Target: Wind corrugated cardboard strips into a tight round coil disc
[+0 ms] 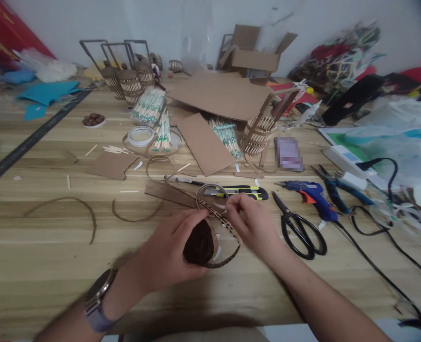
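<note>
My left hand (167, 244) is wrapped round a small brown cylinder (198, 242), its dark, rough round end tipped toward me. From it loops a narrow corrugated cardboard strip (228, 225) with a dark-and-light ribbed edge. The fingers of my right hand (249, 221) are pinched together at this strip, just right of the cylinder; their exact hold is partly hidden. Behind the hands lie a clear ring (200, 186), apparently tape, a flat brown cardboard piece (167, 194) and a yellow-and-black utility knife (258, 192).
To the right lie black-handled scissors (298, 232), a blue glue gun (315, 194) with its cable and blue-handled pliers (346, 190). Farther back stand a slatted wooden bucket (258, 137), several similar buckets (130, 85), bundled sticks (149, 105), white tape (140, 136) and cardboard sheets (206, 142).
</note>
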Demonstrator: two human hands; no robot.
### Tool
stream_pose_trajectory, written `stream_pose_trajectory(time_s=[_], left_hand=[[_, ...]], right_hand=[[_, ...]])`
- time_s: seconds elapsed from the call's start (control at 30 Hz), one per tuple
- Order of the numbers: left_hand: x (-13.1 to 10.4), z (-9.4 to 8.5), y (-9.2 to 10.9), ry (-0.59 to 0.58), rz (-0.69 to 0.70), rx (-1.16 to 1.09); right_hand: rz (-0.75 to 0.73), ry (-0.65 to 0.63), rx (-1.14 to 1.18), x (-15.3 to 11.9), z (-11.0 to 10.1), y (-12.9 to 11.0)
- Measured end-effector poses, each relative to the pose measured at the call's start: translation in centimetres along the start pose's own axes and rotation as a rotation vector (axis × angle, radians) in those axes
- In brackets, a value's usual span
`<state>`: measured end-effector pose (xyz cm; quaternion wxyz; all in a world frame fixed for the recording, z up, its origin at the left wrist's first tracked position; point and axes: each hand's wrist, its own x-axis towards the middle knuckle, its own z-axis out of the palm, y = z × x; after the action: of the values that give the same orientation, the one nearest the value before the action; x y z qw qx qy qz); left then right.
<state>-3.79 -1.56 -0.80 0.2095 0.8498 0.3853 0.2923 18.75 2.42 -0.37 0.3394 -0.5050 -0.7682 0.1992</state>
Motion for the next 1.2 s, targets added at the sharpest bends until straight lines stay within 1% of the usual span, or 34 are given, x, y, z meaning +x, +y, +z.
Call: stream_pose_trajectory(time_s=[0.07, 0.13, 0.2, 0.3, 0.4, 0.57, 0.67, 0.73, 0.77, 0.87, 0.9, 0.93, 0.97, 1.03, 1.13, 1.2], left_hand=[[-0.1, 0.1, -0.1, 0.001, -0.019, -0.035], [-0.3, 0.1, -0.2, 0.009, -0.066, -0.068], [-0.4, 0.2, -0.3, 0.028, -0.124, -0.103], [-0.4, 0.2, -0.3, 0.073, -0.196, -0.151], [-0.2, 0.2, -0.3, 0.122, -0.236, -0.154], [0.1, 0.2, -0.3, 0.189, -0.263, -0.113], [0.1, 0.4, -0.4, 0.209, -0.284, -0.084], [0.2, 0.5, -0.4, 0.247, -0.298, -0.054], [0.2, 0.5, -0.4, 0.272, -0.302, -0.034], [0.4, 0.4, -0.5, 0.346, -0.309, 0.055], [0.5, 0.4, -0.5, 0.364, -0.306, 0.094], [0.6, 0.4, -0.5, 0.381, -0.3, 0.136], [0.6, 0.5, -0.6, 0.392, -0.29, 0.178], [0.7, 0.7, -0.6, 0.39, -0.264, 0.253], [0.5, 1.4, -0.3, 0.372, -0.214, 0.325], [0.4, 1.7, -0.1, 0.374, -0.183, 0.322]], right_hand=[[0.095, 0.047, -0.001, 0.5, -0.4, 0.6], [0.16, 0.109, -0.006, 1.0, -0.8, 1.3], [0.197, 0.182, -0.011, 1.4, -1.0, 2.0], [0.207, 0.266, 0.04, 1.7, -1.2, 3.1], [0.167, 0.29, 0.032, 1.8, -1.2, 3.9], [-0.032, 0.321, -0.154, 1.8, -1.3, 4.4], [-0.046, 0.336, -0.15, 1.8, -1.3, 4.0], [-0.025, 0.267, -0.073, 1.5, -1.2, 3.1], [-0.023, 0.195, -0.016, 1.3, -1.2, 2.5], [-0.04, -0.087, 0.155, 0.4, -0.5, 0.3], [-0.038, -0.163, 0.199, 0.1, -0.2, -0.5], [-0.03, -0.212, 0.237, -0.3, 0.2, -1.2], [-0.011, -0.244, 0.273, -0.7, 0.7, -1.7], [0.031, -0.261, 0.334, -1.3, 1.6, -2.5], [0.086, -0.243, 0.369, -1.8, 2.7, -2.8], [0.142, -0.219, 0.37, -1.9, 3.0, -2.6]])
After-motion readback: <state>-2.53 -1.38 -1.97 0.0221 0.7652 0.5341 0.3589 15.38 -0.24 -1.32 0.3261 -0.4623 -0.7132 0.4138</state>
